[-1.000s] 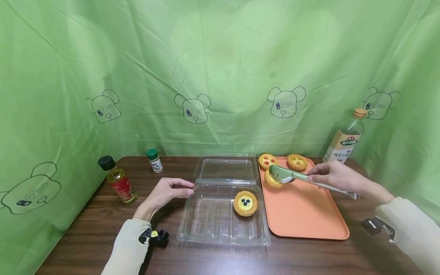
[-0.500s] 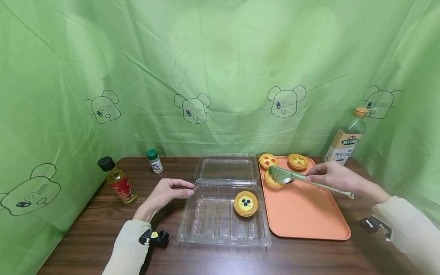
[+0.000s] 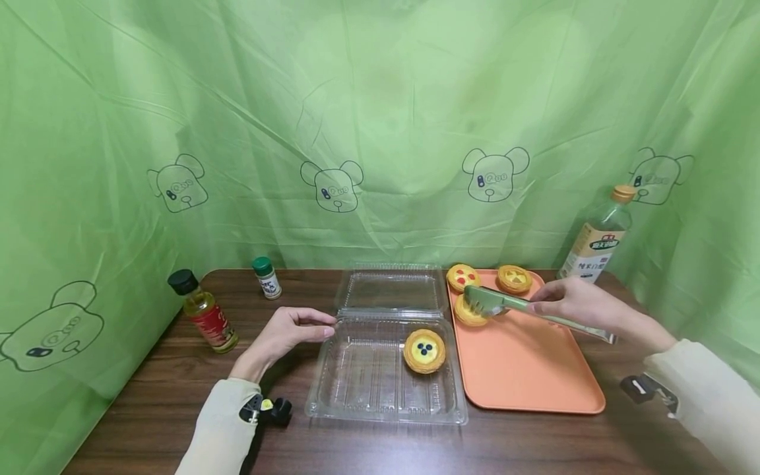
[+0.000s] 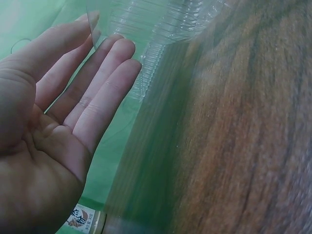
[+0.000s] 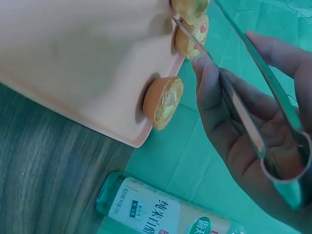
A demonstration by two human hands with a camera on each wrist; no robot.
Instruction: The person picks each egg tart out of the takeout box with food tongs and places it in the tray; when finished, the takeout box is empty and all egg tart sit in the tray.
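At the upper left of the orange tray, my right hand holds a pair of metal tongs. The tongs' ends straddle an egg tart that sits on the tray; whether both ends touch it is unclear. Behind that tart are a red-topped tart and one with pale yellow pieces. My left hand pinches the left rim of a clear plastic box between thumb and fingertips. Inside the box, on its right side, lies a tart with dark berries.
The box's hinged lid lies open toward the green curtain. A tall vinegar bottle stands behind the tray. On the left are an oil bottle and a green-capped shaker, all on a wooden table.
My right hand and the tongs have shifted very slightly to the left around the tart. My left hand and the box have stayed in place.
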